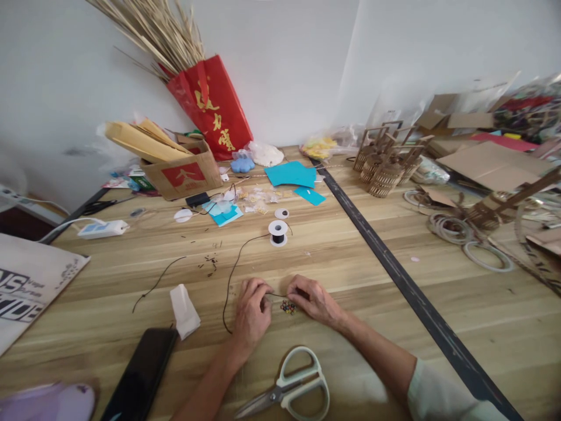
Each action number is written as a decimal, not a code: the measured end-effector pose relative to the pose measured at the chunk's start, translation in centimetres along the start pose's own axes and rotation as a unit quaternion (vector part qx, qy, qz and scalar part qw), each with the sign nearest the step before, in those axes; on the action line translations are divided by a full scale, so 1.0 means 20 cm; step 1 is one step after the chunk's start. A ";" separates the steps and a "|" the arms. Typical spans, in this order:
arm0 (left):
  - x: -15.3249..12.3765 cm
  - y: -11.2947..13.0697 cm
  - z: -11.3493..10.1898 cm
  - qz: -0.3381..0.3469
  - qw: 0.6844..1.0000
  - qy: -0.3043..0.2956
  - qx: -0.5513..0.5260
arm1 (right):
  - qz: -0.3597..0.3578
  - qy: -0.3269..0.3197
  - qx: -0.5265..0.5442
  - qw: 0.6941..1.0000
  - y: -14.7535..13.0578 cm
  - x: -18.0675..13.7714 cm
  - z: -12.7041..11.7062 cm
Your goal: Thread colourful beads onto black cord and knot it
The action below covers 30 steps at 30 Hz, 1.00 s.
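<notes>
A thin black cord (229,279) runs from a white spool (277,232) down past the left side of my left hand. My left hand (253,307) is closed on the cord, fingers pinched together. A short stretch of cord spans the gap to my right hand (312,297), which pinches it as well. Just below that stretch, beside my right fingertips, lies a small heap of colourful beads (288,307) on the wooden table (350,275). Whether a bead sits between my fingers is hidden. Pale-handled scissors (294,389) lie nearer to me, below both hands.
A black phone (139,374) and a folded white paper (184,311) lie at the left, near a loose cord piece (158,280). Blue cards (290,173), a cardboard box (182,172) and a red bag (214,108) stand farther back. Woven bamboo baskets (385,169) are at the right rear.
</notes>
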<state>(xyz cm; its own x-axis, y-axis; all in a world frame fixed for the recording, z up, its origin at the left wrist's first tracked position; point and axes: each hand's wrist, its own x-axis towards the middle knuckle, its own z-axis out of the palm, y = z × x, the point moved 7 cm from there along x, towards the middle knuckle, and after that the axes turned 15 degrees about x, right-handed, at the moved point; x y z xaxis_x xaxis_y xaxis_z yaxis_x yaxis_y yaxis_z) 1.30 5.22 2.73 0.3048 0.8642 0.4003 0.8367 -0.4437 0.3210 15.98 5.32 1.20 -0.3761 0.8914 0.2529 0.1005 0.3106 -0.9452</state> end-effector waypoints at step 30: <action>0.03 0.00 0.03 -0.041 0.985 -0.039 -0.163 | -0.047 -0.016 -0.002 0.999 -0.03 0.00 0.02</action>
<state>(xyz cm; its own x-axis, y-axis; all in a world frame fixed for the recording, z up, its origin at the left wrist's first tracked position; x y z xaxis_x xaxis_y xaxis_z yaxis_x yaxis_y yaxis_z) 1.72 5.94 2.56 0.2865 0.9101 0.2992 0.6727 -0.4135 0.6136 15.54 4.98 1.72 -0.4134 0.8474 0.3333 0.0671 0.3934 -0.9169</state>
